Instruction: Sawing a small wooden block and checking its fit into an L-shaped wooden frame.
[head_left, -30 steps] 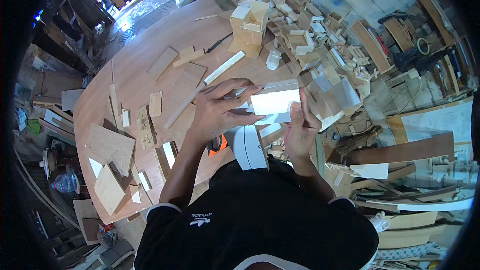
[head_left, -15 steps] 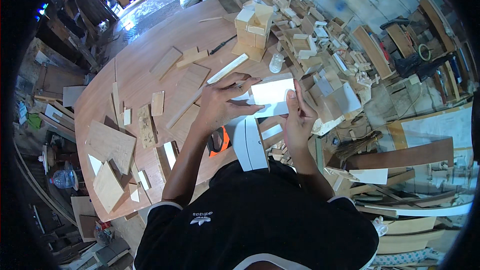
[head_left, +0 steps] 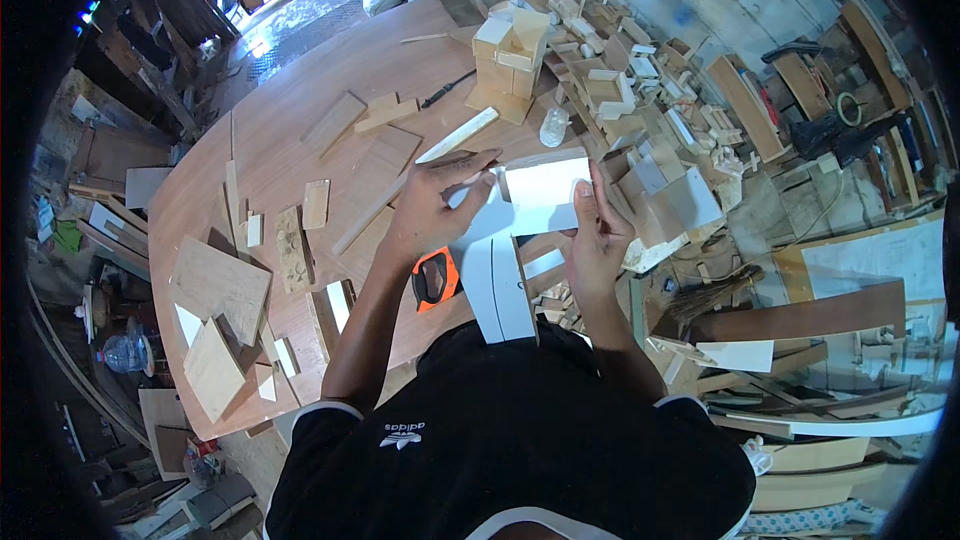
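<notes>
In front of my chest is a white board (head_left: pixel 490 285) with a dark curved line drawn along it, its lower end near my shirt. A smaller white rectangular block (head_left: pixel 545 183) lies across its upper part. My right hand (head_left: pixel 598 230) is closed on the block's right end, thumb on top and fingers around the edge. At the upper left of the white board, my left hand (head_left: pixel 445 202) has its thumb on the surface and its fingers bent around the edge; their tips are partly hidden. An orange-handled saw (head_left: pixel 435 280) lies beside my left forearm.
Wood offcuts (head_left: pixel 222 290) are scattered over the brown table (head_left: pixel 270 140). Farther back stand a small wooden box assembly (head_left: pixel 507 55) and a clear plastic cup (head_left: pixel 553 126). Many small wooden pieces (head_left: pixel 610 90) pile up at the right, beside a block wall (head_left: pixel 700 0).
My left thumb and fingers have drawn back left from the smaller white block to the left part of the white board. My right hand keeps its hold.
</notes>
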{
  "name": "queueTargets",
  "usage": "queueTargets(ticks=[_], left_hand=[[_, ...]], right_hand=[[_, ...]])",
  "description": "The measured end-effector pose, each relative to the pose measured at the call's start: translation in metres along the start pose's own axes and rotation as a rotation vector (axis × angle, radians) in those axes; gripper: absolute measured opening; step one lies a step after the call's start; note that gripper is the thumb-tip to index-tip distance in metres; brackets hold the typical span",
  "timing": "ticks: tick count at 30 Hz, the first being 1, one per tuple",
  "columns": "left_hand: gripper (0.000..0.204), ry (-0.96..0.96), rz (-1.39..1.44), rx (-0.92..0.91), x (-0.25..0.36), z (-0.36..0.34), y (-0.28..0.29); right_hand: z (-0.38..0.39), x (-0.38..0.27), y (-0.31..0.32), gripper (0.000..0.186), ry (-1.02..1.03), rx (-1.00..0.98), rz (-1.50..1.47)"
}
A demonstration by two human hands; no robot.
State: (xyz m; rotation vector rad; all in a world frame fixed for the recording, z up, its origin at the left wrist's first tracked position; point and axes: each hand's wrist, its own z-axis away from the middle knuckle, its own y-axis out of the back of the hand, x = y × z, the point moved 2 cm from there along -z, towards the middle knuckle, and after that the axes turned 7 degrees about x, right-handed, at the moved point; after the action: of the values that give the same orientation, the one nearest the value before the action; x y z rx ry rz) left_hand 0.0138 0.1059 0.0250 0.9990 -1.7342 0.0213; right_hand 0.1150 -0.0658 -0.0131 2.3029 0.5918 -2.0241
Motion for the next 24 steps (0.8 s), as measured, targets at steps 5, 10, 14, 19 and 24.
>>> queueTargets(ticks=[5,10,14,19,24], left_hand=[[0.025,0.090,0.077,0.030,0.018,-0.001,0.002],[0.025,0.129,0.038,0.017,0.035,0.000,0.005],[0.028,0.196,0.093,-0.005,0.041,0.003,0.006],[0.029,0.263,0.073,-0.020,0.048,0.004,0.010],[0.029,0.270,0.067,-0.047,0.048,0.003,0.011]], right_hand=[[0.000,0.013,0.007,0.039,0.028,0.011,-0.085],[0.005,0.011,0.014,0.040,0.042,0.000,-0.095],[0.009,0.001,0.011,0.039,0.119,0.012,-0.124],[0.010,0.002,0.015,0.040,0.151,-0.009,-0.106],[0.011,-0.001,0.016,0.042,0.160,-0.013,-0.100]])
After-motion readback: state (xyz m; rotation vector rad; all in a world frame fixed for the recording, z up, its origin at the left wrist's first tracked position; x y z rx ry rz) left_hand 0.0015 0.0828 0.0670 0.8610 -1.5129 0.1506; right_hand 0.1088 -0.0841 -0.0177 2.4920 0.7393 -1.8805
